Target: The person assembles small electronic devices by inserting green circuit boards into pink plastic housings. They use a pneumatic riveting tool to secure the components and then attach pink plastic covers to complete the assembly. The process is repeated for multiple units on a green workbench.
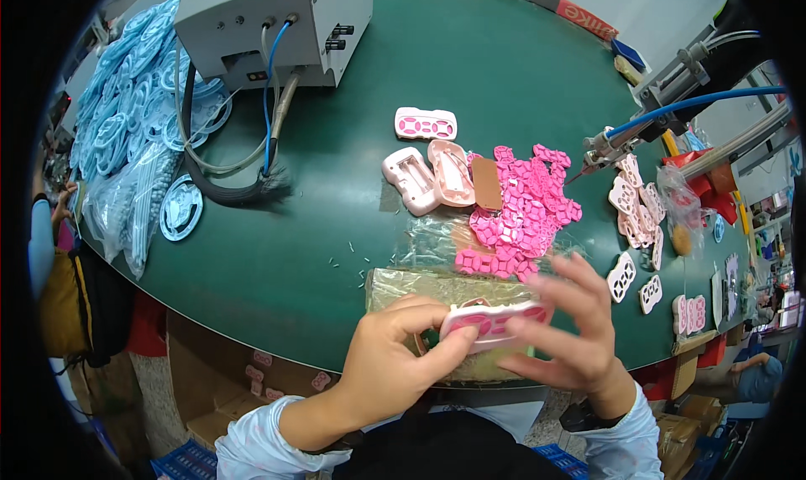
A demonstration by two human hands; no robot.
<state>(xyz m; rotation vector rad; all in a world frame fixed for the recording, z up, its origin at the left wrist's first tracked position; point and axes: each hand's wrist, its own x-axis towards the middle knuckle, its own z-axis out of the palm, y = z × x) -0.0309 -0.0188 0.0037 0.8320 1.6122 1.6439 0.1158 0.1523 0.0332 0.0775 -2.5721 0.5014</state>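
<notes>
My left hand (388, 356) grips a small white controller-shaped plastic casing (497, 324) with pink buttons, thumb on its front. Fingers spread, my right hand (579, 333) is at the casing's right end; whether a fingertip touches it I cannot tell. Beneath both hands lies a pad wrapped in yellowish clear film (395, 289). Just beyond is a heap of pink button pieces (529, 203), with a brown card (486, 184) at its left side. Two opened casing halves, a white one (410, 180) and a pale pink one (452, 174), lie beside the card, and a casing with pink buttons (426, 124) rests behind them.
A grey machine box (269, 27) with cables stands at the back left, near piled light-blue plastic rings (126, 94). On the right, a metal tool arm (655, 102) reaches over the green table (336, 211). Pale pink face plates (634, 199) lie below it. Small screws (351, 247) are scattered left of the pad.
</notes>
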